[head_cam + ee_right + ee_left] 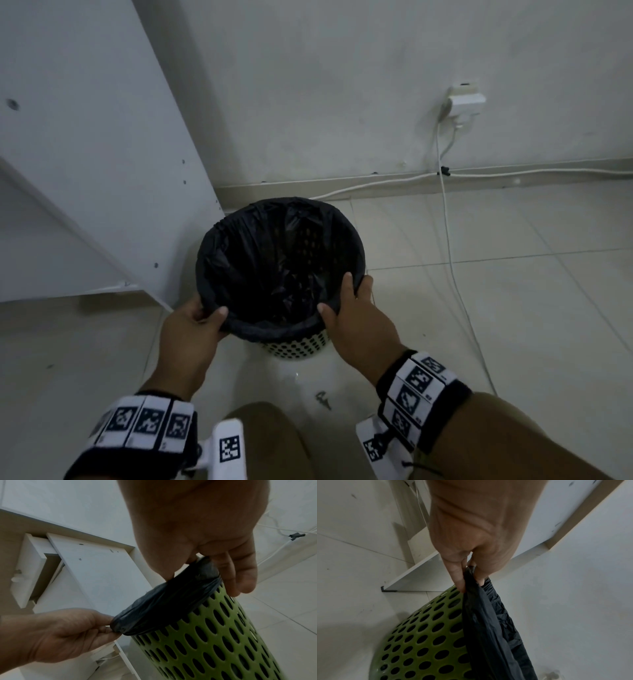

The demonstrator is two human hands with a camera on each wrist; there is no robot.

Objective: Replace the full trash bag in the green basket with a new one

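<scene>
A green perforated basket stands on the tiled floor, lined with a black trash bag whose edge is folded over the rim. My left hand pinches the bag's folded edge at the near left of the rim, thumb inside. My right hand grips the bag's edge at the near right, thumb inside and fingers outside. The inside of the bag is dark, and I cannot make out its contents.
A white cabinet panel stands close on the basket's left. Behind is a white wall with a socket and plug; white cables run along the skirting and across the floor on the right. My knees are at the bottom.
</scene>
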